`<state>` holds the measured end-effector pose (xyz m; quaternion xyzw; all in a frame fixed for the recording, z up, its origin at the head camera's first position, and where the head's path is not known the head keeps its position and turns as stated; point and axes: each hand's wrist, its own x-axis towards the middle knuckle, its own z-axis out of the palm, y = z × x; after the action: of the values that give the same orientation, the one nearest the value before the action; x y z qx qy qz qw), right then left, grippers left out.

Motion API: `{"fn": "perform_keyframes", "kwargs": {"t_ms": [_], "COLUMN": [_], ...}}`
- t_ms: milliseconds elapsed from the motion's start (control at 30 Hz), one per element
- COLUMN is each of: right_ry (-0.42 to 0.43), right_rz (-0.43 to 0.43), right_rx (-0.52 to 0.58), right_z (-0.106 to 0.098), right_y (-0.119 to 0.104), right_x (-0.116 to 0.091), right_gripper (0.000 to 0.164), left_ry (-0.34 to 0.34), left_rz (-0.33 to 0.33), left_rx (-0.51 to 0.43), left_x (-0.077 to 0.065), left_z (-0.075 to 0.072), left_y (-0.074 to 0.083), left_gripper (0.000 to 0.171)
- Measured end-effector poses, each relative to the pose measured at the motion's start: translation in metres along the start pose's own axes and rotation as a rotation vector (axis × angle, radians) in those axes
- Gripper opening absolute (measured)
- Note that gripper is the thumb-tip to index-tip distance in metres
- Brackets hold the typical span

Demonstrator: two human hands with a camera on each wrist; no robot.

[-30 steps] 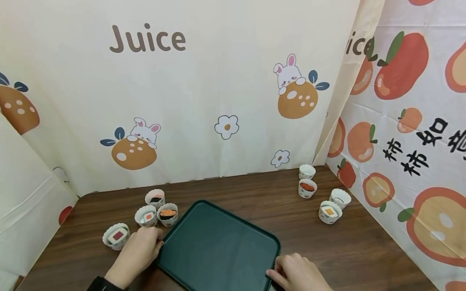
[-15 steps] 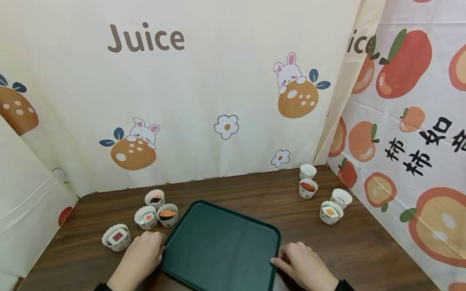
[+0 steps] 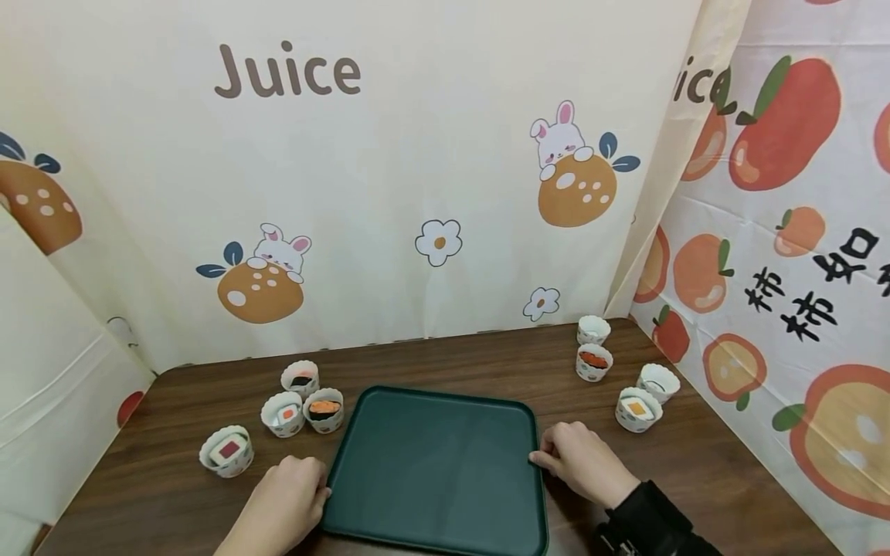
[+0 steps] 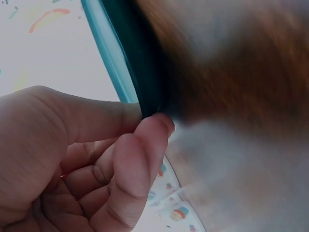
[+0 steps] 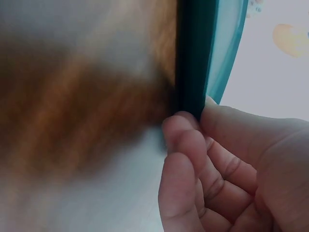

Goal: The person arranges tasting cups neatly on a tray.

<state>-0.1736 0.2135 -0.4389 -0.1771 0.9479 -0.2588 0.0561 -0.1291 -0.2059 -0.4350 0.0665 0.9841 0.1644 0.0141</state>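
Observation:
A dark green rectangular tray (image 3: pixel 434 471) lies on the brown table, its long sides nearly level across the head view. My left hand (image 3: pixel 288 498) pinches its left rim. The left wrist view shows that rim (image 4: pixel 140 63) between thumb and fingertips of the left hand (image 4: pixel 72 140). At the opposite side, my right hand (image 3: pixel 587 463) pinches the right rim. Up close, the right hand (image 5: pixel 256 154) has thumb and curled fingers on the tray's edge (image 5: pixel 198 58). Nothing lies on the visible tray surface.
Left of the tray stand several scalloped paper cups with sushi pieces, the closest cup (image 3: pixel 227 451) beside my left hand. At right are a cup with red-topped sushi (image 3: pixel 594 362), one with yellow-centred sushi (image 3: pixel 638 409) and two pale cups behind. A printed curtain (image 3: pixel 382 170) backs the table.
The tray has turned from slanted to nearly square with the view. My right hand has moved up and right with its side, and my left hand slightly down and right.

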Motion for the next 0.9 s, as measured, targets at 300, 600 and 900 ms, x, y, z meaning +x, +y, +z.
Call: {"fn": "perform_keyframes", "kwargs": {"t_ms": [300, 600, 900], "right_ry": [0.05, 0.103, 0.182], "right_rz": [0.042, 0.058, -0.071], "right_rx": [-0.061, -0.11, -0.105], "right_z": [-0.007, -0.01, 0.006], "right_y": [0.009, 0.015, 0.05], "right_x": [0.026, 0.044, 0.058], "right_gripper": [0.041, 0.044, 0.043], "left_ry": [-0.055, -0.141, -0.116], "left_rz": [0.029, 0.107, 0.108], "left_rx": [-0.024, -0.046, -0.039], "left_x": [-0.003, 0.006, 0.006], "left_z": [0.022, 0.072, 0.082], "left_y": [-0.001, -0.038, -0.044], "left_gripper": [0.028, 0.038, 0.042]}}
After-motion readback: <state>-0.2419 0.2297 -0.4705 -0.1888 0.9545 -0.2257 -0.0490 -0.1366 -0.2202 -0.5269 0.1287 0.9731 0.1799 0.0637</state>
